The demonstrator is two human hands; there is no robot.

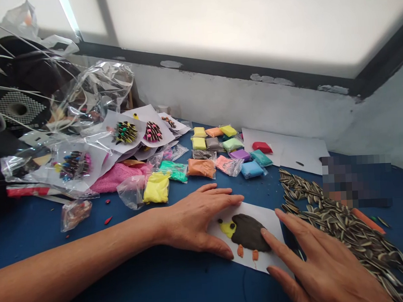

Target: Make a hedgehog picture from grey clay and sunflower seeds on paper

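Note:
A clay hedgehog lies flat on a white sheet of paper in front of me. Its body is dark, its head yellow with dark dots for eye and nose, and its two feet orange. My left hand rests on the sheet's left side, fingers spread, thumb at the lower edge. From the right, my right hand reaches over the paper with its fingers apart, the index fingertip touching the right edge of the dark body. Neither hand holds anything.
Striped sunflower seeds cover the right side beside an orange stick. Small clay packets, including a yellow one, sit beyond my hands. Seed-covered hedgehogs on paper and plastic bags pile up at left; white sheets lie behind.

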